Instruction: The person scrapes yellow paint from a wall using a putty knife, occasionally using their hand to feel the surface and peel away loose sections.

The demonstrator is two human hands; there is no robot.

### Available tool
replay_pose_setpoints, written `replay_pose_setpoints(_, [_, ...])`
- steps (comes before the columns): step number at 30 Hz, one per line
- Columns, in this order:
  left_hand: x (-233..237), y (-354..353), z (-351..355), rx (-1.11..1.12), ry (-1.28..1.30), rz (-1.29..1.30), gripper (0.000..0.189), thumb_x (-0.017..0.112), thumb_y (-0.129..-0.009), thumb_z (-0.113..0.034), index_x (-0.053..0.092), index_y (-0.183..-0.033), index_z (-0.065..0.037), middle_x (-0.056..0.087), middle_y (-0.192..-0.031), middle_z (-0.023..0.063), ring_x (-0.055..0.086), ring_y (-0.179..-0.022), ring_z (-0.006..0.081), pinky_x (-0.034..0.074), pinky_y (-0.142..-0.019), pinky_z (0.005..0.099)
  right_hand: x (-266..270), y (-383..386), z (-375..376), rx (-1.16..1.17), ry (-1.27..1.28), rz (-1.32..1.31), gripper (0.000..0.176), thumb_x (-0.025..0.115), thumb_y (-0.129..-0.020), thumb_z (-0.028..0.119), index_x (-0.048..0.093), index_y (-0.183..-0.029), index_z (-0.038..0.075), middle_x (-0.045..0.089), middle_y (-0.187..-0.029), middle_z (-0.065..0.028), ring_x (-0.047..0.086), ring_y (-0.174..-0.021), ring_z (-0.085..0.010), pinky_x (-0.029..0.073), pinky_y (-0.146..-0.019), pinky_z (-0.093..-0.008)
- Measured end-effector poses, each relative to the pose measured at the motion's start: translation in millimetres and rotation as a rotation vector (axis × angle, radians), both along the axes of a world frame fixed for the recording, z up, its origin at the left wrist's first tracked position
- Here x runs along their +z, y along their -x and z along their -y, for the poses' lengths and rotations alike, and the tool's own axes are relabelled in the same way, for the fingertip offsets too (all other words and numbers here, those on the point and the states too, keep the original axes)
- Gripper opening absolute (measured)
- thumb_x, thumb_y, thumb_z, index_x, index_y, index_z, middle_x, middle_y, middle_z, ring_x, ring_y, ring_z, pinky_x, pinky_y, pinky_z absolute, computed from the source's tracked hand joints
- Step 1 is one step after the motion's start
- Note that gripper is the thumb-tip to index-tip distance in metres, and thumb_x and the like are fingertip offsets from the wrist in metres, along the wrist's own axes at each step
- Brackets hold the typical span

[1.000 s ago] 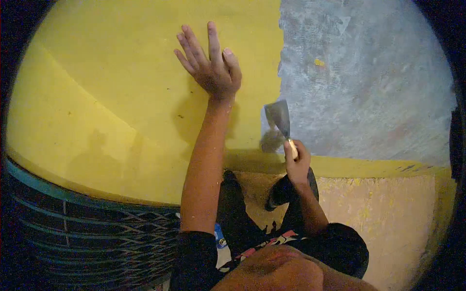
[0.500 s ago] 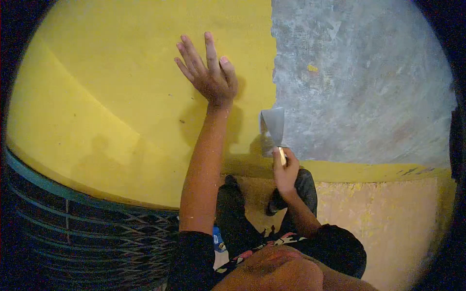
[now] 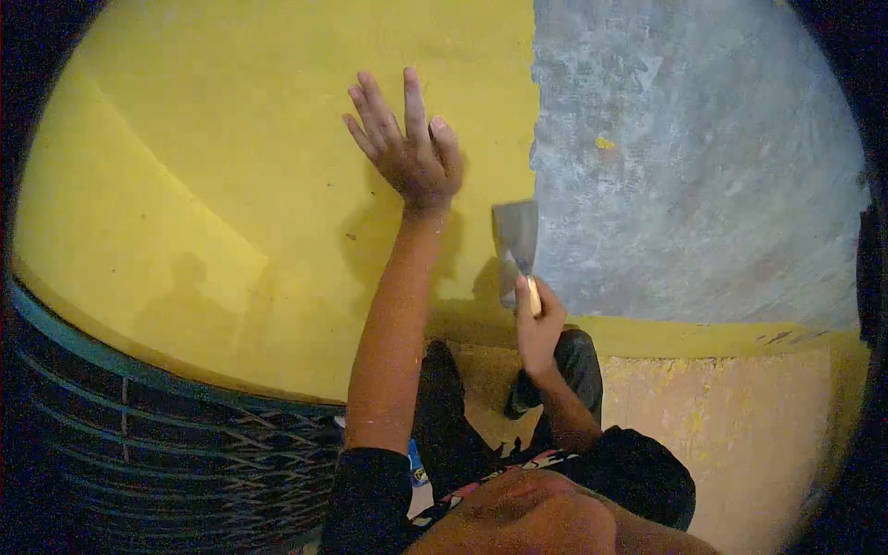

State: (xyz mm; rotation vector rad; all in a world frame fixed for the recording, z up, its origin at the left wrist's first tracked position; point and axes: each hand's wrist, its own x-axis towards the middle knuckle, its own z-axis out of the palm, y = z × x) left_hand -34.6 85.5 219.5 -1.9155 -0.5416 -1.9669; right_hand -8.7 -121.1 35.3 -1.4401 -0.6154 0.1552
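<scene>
My left hand (image 3: 418, 159) rests with its fingers spread on the yellow wall (image 3: 268, 120), arm stretched upward. In my right hand (image 3: 541, 331) is a putty knife (image 3: 518, 228) with a pale handle and a wide metal blade. Its blade points up and lies over the yellow paint, right by the ragged edge of the grey patch (image 3: 703, 203). Just below the blade, a small grey strip shows beside the handle. A small yellow fleck (image 3: 605, 143) stands out within the grey area.
A dark green metal grille (image 3: 166, 435) with crisscross bars curves along the lower left. Below the painted wall at the right lies a pale, yellow-spotted surface (image 3: 712, 425). A blue packet (image 3: 418, 462) shows beside my left sleeve, near my dark trousers (image 3: 444, 407).
The putty knife has shifted left, from the grey edge onto the yellow paint. My left hand keeps its spread pose, and the whole view has moved slightly.
</scene>
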Motion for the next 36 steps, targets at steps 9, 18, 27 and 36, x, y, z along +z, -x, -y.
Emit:
replay_pose_setpoints(9, [-2.8, 1.7, 2.2, 0.030, 0.026, -0.041, 0.056, 0.036, -0.099, -0.030, 0.041, -0.152, -0.012, 0.024, -0.160, 0.0263, 0.021, -0.148, 0.0461, 0.011, -0.117, 0.0631, -12.1, 6.7, 15.4, -0.068, 0.074, -0.093, 0.030, 0.071, -0.094, 0.027, 0.071, -0.100, -0.002, 0.061, -0.068, -0.0003, 0.052, -0.065, -0.0064, 0.045, -0.058, -0.0272])
replay_pose_setpoints(18, [-0.9, 1.9, 3.1, 0.008, 0.035, -0.023, 0.057, 0.039, -0.096, -0.030, 0.044, -0.150, -0.012, 0.024, -0.161, 0.0248, 0.020, -0.149, 0.0448, 0.010, -0.118, 0.0628, 21.7, -2.7, 6.5, 0.019, 0.058, -0.099, 0.031, 0.072, -0.094, 0.028, 0.072, -0.101, -0.002, 0.066, -0.075, -0.0020, 0.056, -0.071, -0.0080, 0.048, -0.064, -0.0267])
replay_pose_setpoints(27, [-3.6, 2.2, 1.1, 0.022, 0.036, -0.029, 0.056, 0.035, -0.099, -0.031, 0.044, -0.150, -0.011, 0.024, -0.160, 0.0250, 0.021, -0.149, 0.0443, 0.011, -0.118, 0.0624, 4.2, -6.7, 15.3, -0.048, 0.113, -0.148, 0.032, 0.073, -0.093, 0.027, 0.072, -0.103, -0.004, 0.066, -0.077, -0.0016, 0.056, -0.074, -0.0078, 0.049, -0.067, -0.0279])
replay_pose_setpoints(36, [-3.0, 0.4, -0.9, 0.006, 0.037, -0.012, 0.055, 0.037, -0.097, -0.031, 0.046, -0.149, -0.016, 0.027, -0.158, 0.0280, 0.023, -0.147, 0.0463, 0.011, -0.117, 0.0628, -11.8, 3.5, 21.1, -0.091, 0.168, -0.096, 0.031, 0.071, -0.095, 0.027, 0.071, -0.105, -0.002, 0.065, -0.078, -0.0016, 0.054, -0.073, -0.0086, 0.048, -0.066, -0.0279])
